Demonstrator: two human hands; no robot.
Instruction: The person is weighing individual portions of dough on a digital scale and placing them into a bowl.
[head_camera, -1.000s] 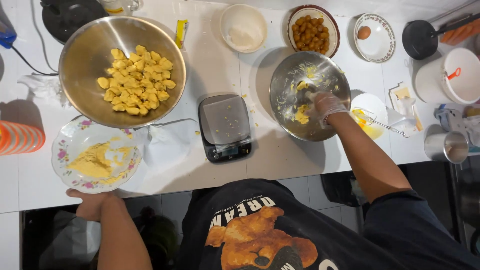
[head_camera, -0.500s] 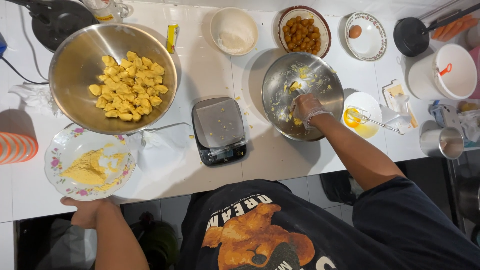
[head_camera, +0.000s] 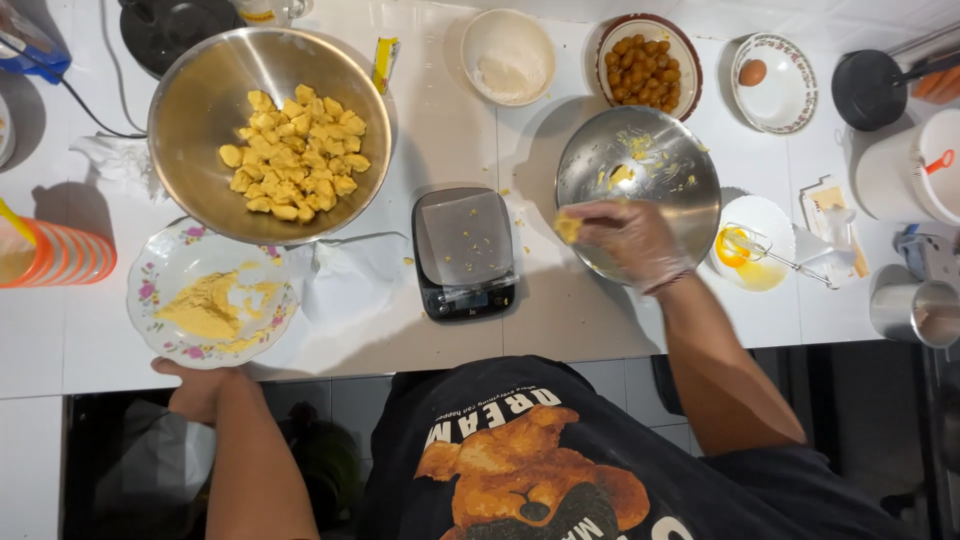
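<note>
**Worktop inventory, left to right**

Left hand (head_camera: 200, 388): rested at the worktop (head_camera: 440, 110) edge, just below the floral plate (head_camera: 160, 275) of yellow crumbs; grip state cannot be told. Large steel bowl (head_camera: 190, 120) of yellow pieces, behind the plate. Kitchen scale (head_camera: 463, 252), centre. Right hand (head_camera: 625, 240), gloved: fingers closed on a yellow dough lump (head_camera: 568, 228), held over the small steel bowl (head_camera: 690, 170) rim.
</note>
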